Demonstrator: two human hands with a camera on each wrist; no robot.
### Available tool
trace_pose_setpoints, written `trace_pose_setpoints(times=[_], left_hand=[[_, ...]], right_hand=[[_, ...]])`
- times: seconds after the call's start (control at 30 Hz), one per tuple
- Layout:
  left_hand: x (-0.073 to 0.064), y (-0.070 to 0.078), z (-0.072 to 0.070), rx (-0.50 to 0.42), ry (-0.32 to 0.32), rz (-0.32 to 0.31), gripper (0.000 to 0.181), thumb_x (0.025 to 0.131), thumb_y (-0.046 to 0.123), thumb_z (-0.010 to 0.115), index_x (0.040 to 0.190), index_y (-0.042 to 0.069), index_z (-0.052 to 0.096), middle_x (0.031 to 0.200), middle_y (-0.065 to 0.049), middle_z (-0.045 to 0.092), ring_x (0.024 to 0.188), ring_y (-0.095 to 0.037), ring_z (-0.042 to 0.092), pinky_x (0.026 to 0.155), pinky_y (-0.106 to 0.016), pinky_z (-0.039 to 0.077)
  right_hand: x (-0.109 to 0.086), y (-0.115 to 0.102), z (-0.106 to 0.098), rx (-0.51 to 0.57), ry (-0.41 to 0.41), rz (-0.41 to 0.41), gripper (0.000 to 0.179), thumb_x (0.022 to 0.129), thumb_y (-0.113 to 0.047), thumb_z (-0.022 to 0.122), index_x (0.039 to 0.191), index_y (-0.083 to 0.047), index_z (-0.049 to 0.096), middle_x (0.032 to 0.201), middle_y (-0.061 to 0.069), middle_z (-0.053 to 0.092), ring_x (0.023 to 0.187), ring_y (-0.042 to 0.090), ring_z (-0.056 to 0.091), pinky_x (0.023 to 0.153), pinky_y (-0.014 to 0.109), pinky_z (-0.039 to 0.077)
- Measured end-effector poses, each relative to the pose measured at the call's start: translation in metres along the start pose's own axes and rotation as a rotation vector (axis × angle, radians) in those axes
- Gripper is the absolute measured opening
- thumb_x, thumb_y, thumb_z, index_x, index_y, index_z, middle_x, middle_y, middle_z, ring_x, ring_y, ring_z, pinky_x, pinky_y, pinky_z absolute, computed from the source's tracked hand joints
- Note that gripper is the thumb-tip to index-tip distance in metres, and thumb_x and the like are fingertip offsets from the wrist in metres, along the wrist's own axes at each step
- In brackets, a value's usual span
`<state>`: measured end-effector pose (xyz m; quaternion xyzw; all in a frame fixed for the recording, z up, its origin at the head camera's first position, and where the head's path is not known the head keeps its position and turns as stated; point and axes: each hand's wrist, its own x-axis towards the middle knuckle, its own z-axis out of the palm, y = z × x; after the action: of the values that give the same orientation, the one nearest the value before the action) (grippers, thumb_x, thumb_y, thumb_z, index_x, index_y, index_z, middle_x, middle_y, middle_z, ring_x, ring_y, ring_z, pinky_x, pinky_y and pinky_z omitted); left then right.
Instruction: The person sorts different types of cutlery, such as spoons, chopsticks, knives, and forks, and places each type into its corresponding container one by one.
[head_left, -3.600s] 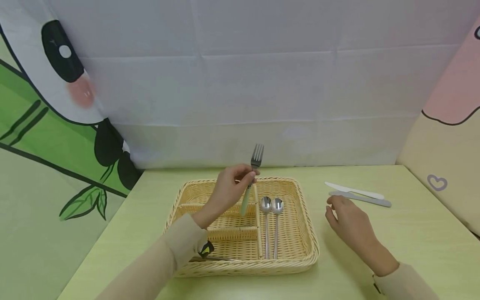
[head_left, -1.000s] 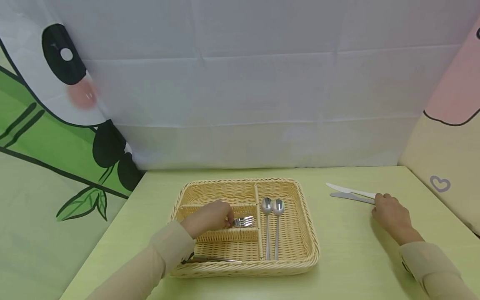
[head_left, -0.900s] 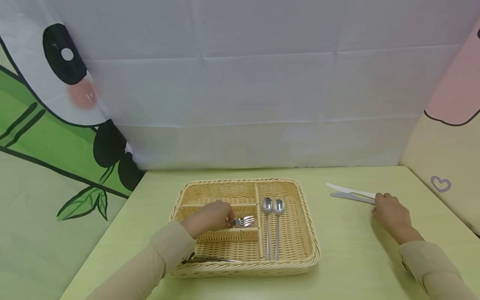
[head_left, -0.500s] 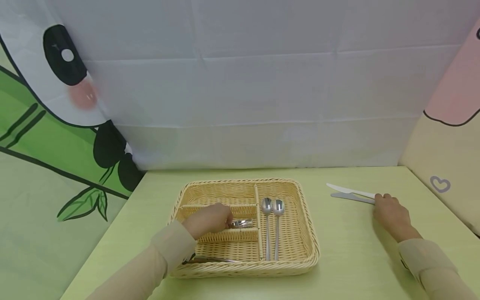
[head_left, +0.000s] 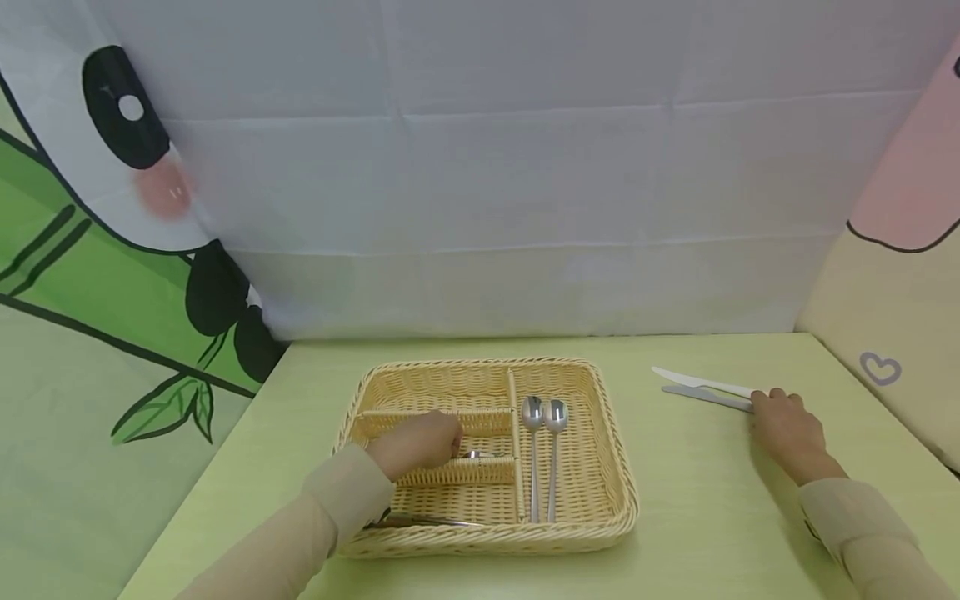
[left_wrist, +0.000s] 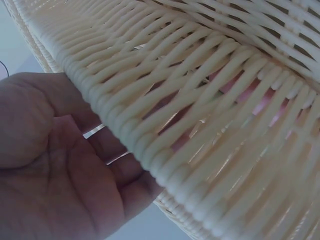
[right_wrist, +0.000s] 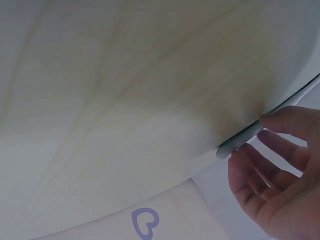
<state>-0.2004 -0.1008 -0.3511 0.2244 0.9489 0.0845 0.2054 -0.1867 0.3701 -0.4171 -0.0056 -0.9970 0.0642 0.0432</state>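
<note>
My left hand (head_left: 420, 440) reaches into the middle left compartment of a wicker basket (head_left: 633, 500), fingers curled round a fork (head_left: 482, 455). Only a sliver of the fork's metal head shows past the fingers. In the left wrist view a woven divider (left_wrist: 150, 100) hides most of the left fingers (left_wrist: 132, 192). On the table at the right, my right hand (head_left: 787, 429) pinches the handle end of a grey knife (head_left: 705, 396). The right wrist view shows this grey handle (right_wrist: 237, 142) between thumb and fingertips. A white knife (head_left: 701, 381) lies just behind, its handle end at the hand.
Two spoons (head_left: 533, 412) lie side by side in the basket's right compartment. A slim metal utensil (head_left: 427, 519) lies along the front compartment, partly covered by the sleeve. A pale cloth wall (head_left: 480, 208) closes off the table's (head_left: 697, 500) back edge.
The left hand has brought the fork from above the basket down into the middle compartment, where its head has turned and sunk. The right hand moved right along the grey knife to its handle.
</note>
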Motion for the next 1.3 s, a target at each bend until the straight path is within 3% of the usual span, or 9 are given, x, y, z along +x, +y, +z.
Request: trace_pose_setpoints(times=[0.27, 0.57, 0.7, 0.93, 1.03, 1.17, 1.3], left_hand=[[-0.001, -0.001, 0.000, -0.005, 0.013, 0.027, 0.045, 0.094, 0.003, 0.046, 0.055, 0.017, 0.026, 0.050, 0.004, 0.013, 0.047, -0.010, 0.009, 0.045, -0.025, 0.013], [-0.002, 0.000, -0.001, 0.006, 0.025, 0.022, 0.037, 0.093, 0.006, 0.050, 0.059, 0.015, 0.036, 0.054, 0.003, 0.019, 0.049, -0.010, 0.013, 0.048, -0.026, 0.016], [-0.004, 0.000, -0.003, -0.002, 0.057, 0.024, 0.033, 0.092, 0.004, 0.048, 0.062, 0.015, 0.040, 0.057, 0.002, 0.024, 0.050, -0.011, 0.017, 0.049, -0.026, 0.019], [-0.005, 0.001, -0.007, -0.006, 0.121, 0.026, 0.038, 0.092, 0.000, 0.040, 0.058, 0.014, 0.031, 0.055, 0.001, 0.022, 0.050, -0.012, 0.017, 0.050, -0.027, 0.020], [-0.005, 0.002, -0.008, -0.016, 0.156, 0.034, 0.033, 0.093, 0.002, 0.043, 0.060, 0.010, 0.044, 0.055, 0.001, 0.032, 0.050, -0.012, 0.024, 0.050, -0.027, 0.024], [-0.006, 0.004, -0.010, -0.024, 0.190, 0.043, 0.021, 0.093, 0.006, 0.047, 0.079, 0.006, 0.063, 0.064, 0.000, 0.052, 0.054, -0.012, 0.039, 0.052, -0.028, 0.033], [-0.008, 0.007, -0.013, -0.018, 0.217, 0.044, 0.017, 0.092, 0.007, 0.049, 0.087, 0.006, 0.066, 0.075, -0.003, 0.061, 0.060, -0.013, 0.049, 0.056, -0.029, 0.041]], right_hand=[[0.002, 0.002, 0.002, -0.025, 0.000, -0.009, 0.013, 0.085, 0.005, 0.043, 0.092, 0.010, 0.053, 0.084, 0.028, 0.051, 0.077, 0.045, 0.048, 0.049, 0.046, 0.042], [0.004, 0.005, 0.004, -0.054, 0.016, -0.032, 0.010, 0.083, 0.006, 0.044, 0.080, 0.005, 0.054, 0.077, 0.022, 0.055, 0.073, 0.042, 0.051, 0.052, 0.051, 0.042], [0.002, 0.004, 0.002, -0.062, 0.016, -0.038, 0.011, 0.082, 0.006, 0.044, 0.076, 0.003, 0.053, 0.075, 0.020, 0.055, 0.071, 0.041, 0.052, 0.052, 0.051, 0.041], [0.000, 0.001, -0.001, -0.057, 0.010, -0.034, 0.012, 0.082, 0.006, 0.043, 0.075, 0.002, 0.053, 0.072, 0.019, 0.055, 0.067, 0.037, 0.053, 0.050, 0.047, 0.040], [0.000, 0.001, -0.002, -0.045, 0.005, -0.020, 0.011, 0.080, 0.005, 0.043, 0.075, 0.003, 0.052, 0.072, 0.020, 0.056, 0.065, 0.037, 0.053, 0.047, 0.045, 0.040], [0.001, 0.001, -0.001, -0.031, 0.002, 0.003, 0.009, 0.079, 0.004, 0.044, 0.075, 0.002, 0.052, 0.071, 0.021, 0.056, 0.063, 0.037, 0.055, 0.044, 0.044, 0.039], [0.001, 0.002, 0.000, -0.024, 0.003, 0.014, 0.008, 0.078, 0.003, 0.045, 0.075, 0.002, 0.052, 0.072, 0.021, 0.057, 0.064, 0.037, 0.055, 0.045, 0.044, 0.039]])
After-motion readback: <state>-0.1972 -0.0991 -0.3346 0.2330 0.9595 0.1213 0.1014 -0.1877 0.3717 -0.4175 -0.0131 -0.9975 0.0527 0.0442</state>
